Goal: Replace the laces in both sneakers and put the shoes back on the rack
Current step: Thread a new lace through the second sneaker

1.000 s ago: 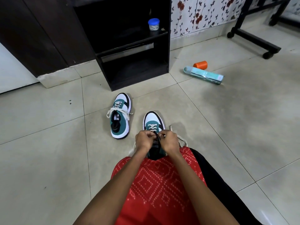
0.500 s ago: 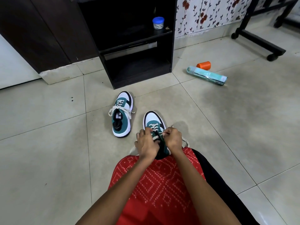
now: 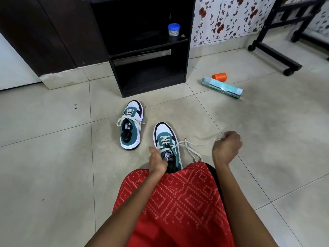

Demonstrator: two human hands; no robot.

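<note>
Sneaker laces are mid-threading on the floor tiles in front of the rack (image 3: 147, 45), a black open shelf unit against the wall. The near sneaker (image 3: 166, 134), teal and white with a black edge, sits toe-forward just ahead of the person's red patterned garment (image 3: 170, 202). Half a second ago both hands were bunched together over its eyelets. Now they are well apart.

The left hand (image 3: 157, 160) has stayed at the shoe, fingers curled around the left side by the tongue, holding it down. The right hand (image 3: 227, 145) has swung out to the right and hangs above the tile as a closed fist, pinching the end of the lace (image 3: 188, 145). From the upper eyelets a thin, motion-blurred strand runs across to that fist. Another length of the same lace lies slack on the floor beside the shoe's right side.

The far sneaker (image 3: 131, 124) has not moved — it stands to the left, nearer the rack, already laced, its loose ends draped over both sides.

A blue-lidded jar (image 3: 174, 32) sits on the rack's shelf. Off to the right, an orange cup (image 3: 219, 76) lies just behind a teal packet (image 3: 222, 87), both as before.
</note>
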